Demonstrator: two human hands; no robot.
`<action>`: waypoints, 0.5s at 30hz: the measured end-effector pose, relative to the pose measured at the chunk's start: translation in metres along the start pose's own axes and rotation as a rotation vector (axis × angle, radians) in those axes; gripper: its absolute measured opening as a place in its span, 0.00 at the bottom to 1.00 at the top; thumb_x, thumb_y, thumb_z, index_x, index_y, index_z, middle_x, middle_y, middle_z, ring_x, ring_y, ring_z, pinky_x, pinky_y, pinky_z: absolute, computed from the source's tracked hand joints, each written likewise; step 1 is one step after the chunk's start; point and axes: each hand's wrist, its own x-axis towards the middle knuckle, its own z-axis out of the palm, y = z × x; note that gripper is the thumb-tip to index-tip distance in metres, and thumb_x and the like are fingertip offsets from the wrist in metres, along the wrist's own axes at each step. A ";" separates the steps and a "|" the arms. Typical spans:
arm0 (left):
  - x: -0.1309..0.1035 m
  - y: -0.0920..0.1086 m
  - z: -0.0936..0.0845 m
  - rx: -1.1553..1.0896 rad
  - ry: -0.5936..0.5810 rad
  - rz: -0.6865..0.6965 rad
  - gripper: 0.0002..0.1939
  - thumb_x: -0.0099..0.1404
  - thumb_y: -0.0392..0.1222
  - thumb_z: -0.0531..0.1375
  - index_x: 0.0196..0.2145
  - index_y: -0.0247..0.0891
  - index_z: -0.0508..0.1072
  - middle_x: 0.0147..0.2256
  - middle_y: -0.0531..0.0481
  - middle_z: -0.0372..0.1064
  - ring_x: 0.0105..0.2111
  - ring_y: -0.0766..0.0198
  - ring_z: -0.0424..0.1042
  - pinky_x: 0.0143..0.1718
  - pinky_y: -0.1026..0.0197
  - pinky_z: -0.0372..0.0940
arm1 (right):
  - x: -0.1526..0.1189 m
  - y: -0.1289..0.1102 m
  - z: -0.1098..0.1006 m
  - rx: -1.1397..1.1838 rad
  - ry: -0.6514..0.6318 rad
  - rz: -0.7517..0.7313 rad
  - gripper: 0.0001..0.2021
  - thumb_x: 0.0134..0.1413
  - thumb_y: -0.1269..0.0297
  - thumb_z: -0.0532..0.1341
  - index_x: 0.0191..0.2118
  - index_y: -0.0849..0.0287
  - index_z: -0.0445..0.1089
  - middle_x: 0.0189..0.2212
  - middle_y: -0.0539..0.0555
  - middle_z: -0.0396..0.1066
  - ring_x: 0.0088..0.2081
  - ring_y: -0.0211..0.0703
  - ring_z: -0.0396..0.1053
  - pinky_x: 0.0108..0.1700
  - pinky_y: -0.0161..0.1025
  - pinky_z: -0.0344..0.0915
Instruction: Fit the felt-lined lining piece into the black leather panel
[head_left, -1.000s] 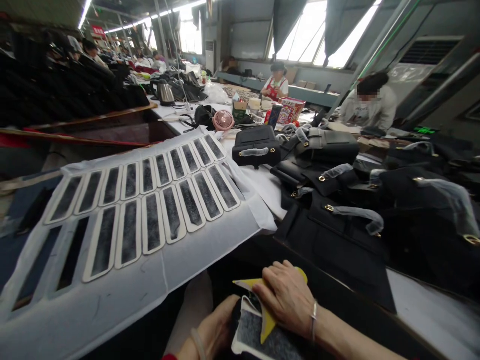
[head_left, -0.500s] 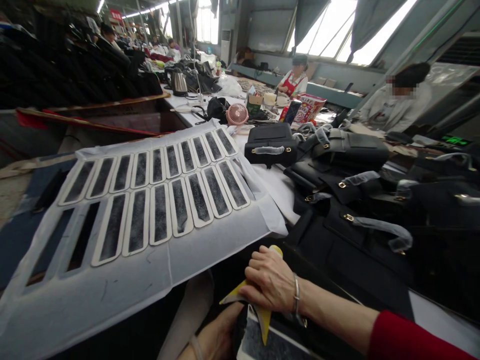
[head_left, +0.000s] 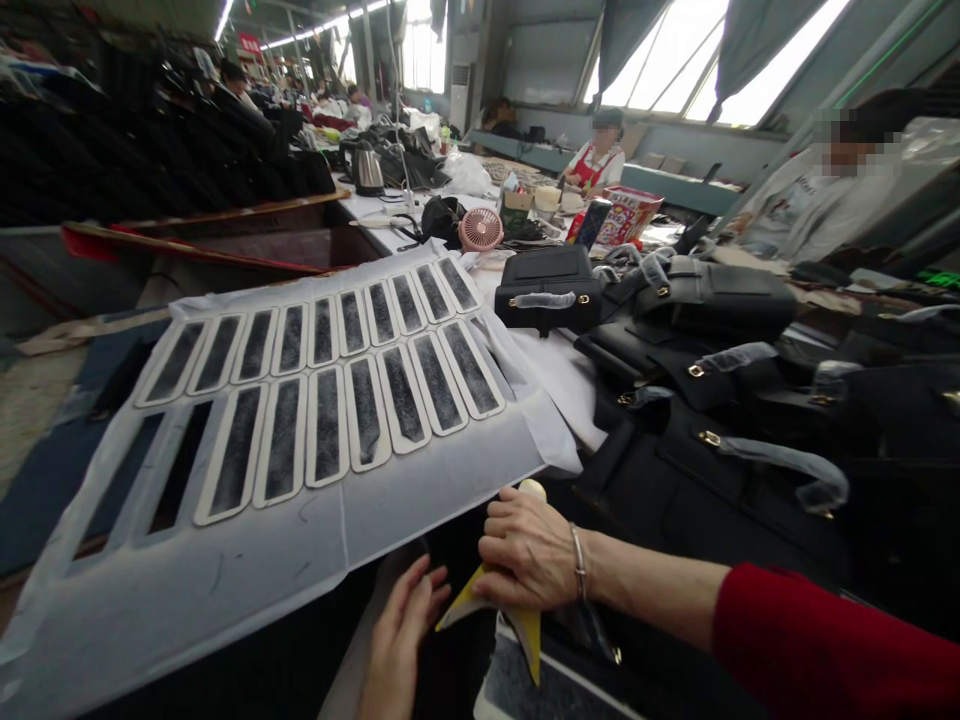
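- R hand [head_left: 529, 555] closed over yellow scraper [head_left: 517, 612], pressing it on grey felt piece [head_left: 525, 690] at bottom edge, below white sheet [head_left: 225, 580]
- L hand [head_left: 397, 640] open, fingers spread, holds nothing, just beside scraper tip

pink fan [head_left: 481, 229] | kettle [head_left: 367, 168] | black handbags [head_left: 705, 300] | seated co-workers [head_left: 817, 205]
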 end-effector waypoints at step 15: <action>-0.052 0.078 0.035 0.952 -0.220 0.274 0.08 0.58 0.48 0.64 0.36 0.52 0.80 0.35 0.49 0.80 0.41 0.45 0.77 0.41 0.58 0.65 | 0.005 0.001 0.002 -0.037 0.032 -0.093 0.23 0.64 0.47 0.53 0.22 0.56 0.64 0.18 0.48 0.66 0.23 0.41 0.60 0.32 0.44 0.51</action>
